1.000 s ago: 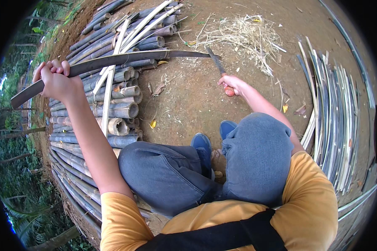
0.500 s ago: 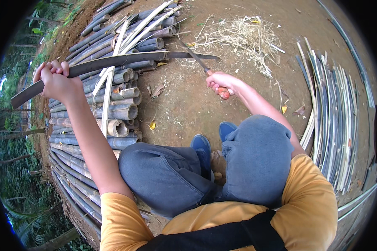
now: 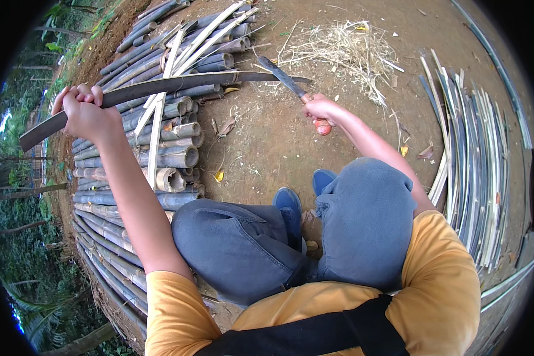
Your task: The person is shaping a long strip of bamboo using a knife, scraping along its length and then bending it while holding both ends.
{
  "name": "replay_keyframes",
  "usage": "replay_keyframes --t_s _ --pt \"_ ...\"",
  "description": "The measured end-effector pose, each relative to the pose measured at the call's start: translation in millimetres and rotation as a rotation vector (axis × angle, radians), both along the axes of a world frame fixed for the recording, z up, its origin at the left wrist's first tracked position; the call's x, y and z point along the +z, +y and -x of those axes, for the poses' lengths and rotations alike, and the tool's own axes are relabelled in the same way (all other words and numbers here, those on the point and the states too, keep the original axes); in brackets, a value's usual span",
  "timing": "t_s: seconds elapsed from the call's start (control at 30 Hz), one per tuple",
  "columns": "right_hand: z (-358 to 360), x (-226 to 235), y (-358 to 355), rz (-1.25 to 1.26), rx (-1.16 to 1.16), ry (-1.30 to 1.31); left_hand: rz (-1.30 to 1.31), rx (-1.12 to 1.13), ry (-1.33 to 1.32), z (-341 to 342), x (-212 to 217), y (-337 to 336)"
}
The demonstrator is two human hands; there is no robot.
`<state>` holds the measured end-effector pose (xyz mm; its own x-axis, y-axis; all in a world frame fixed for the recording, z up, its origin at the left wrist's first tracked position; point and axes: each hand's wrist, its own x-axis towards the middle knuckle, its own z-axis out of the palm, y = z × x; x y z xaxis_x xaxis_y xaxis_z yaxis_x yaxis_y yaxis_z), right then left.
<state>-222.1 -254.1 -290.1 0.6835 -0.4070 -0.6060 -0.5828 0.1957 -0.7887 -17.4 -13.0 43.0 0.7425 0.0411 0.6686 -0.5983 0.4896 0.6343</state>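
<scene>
Knife (image 3: 282, 76) now against left-held bamboo strip (image 3: 160, 88)

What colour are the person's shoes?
The shoes are blue, peeking out between the bent knees in grey trousers. The head view shows them best.

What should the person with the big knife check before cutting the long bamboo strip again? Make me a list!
1. Left hand grips the long dark bamboo strip firmly: ok, fist closed around it.
2. Right hand holds the red-handled knife tightly: ok.
3. Left hand well away from the blade: ok, it is far along the strip.
4. Knees and blue shoes out of the blade's path: ok, they are nearer the body than the blade.
5. Blade sharp enough: cannot tell.
6. Blade touching the strip: cannot tell, the two cross in the head view.
</scene>
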Motion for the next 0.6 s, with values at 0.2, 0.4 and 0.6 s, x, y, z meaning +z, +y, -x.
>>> replay_keyframes --t_s 0.2,0.4,0.6 --pt "3 5 2 -0.092 0.02 0.006 -0.016 -0.018 -0.009 5 -1 3" --pt "11 -5 -20 0.025 0.116 0.074 -0.025 -0.026 0.012 -1 -2 4" --pt "7 22 -27 -0.103 0.216 -0.002 -0.022 -0.07 -0.012 -6 -4 12"
